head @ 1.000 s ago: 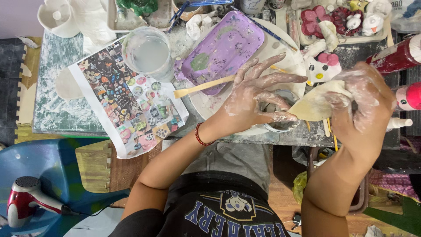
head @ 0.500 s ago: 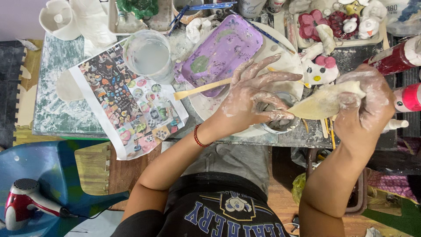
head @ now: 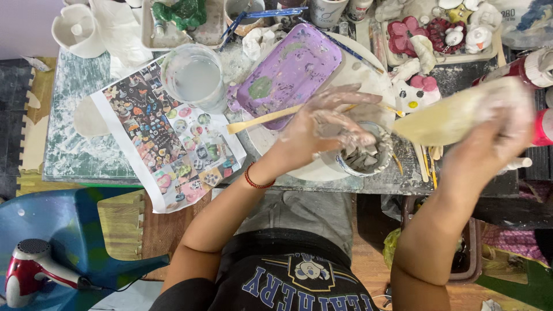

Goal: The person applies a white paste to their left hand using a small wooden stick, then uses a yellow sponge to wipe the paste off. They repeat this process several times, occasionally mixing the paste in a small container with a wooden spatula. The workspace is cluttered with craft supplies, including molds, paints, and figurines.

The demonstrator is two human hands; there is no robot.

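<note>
Careful, your slip-coated left hand (head: 331, 124) has its fingers bunched over the small clay cup (head: 363, 155) while your right hand (head: 489, 144) pinches that thin clay slab (head: 455, 118) midair, so it could sag or tear.

Bright, even, soft light from above, without hard shadows on the worktable (head: 75, 150). Only faint shade under the forearms and darker tones below the table edge, near the floor. Mild glare on the cup of cloudy water (head: 194, 80) and on the glossy purple tray (head: 288, 75). Strong motion blur on the right hand (head: 489, 144) and on the pale clay piece (head: 449, 118) in it; lighter blur on the left hand (head: 328, 124). Sharp detail in the printed sheet of pictures (head: 167, 144). Slight wide-angle bending of straight lines toward the edges.
</note>
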